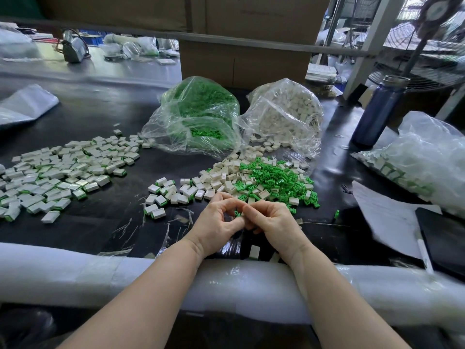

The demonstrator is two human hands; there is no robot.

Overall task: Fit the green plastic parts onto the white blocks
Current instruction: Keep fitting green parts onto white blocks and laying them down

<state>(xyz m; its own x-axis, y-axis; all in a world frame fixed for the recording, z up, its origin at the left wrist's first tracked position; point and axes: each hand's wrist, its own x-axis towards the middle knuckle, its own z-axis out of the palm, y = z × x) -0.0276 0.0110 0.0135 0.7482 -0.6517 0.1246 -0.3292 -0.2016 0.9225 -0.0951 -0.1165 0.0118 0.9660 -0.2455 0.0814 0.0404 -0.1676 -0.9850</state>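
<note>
My left hand (217,222) and my right hand (273,222) meet fingertip to fingertip low over the black table, near its front edge. Both have curled fingers pinching a small green part (237,214) between them; I see no white block in either hand. Just beyond them lies a mixed heap of loose green parts (276,180) and bare white blocks (216,180). A few fitted blocks (161,197) with green edges lie left of the heap. One white block (254,251) lies under my right wrist.
A wide spread of fitted blocks (63,167) covers the left. Open bags of green parts (198,114) and white blocks (284,109) stand behind the heap, before a cardboard box (244,61). A blue bottle (377,109), filled bag (415,159), paper (387,215) and dark tablet (442,238) sit right. A foam-wrapped rail (100,275) lines the front.
</note>
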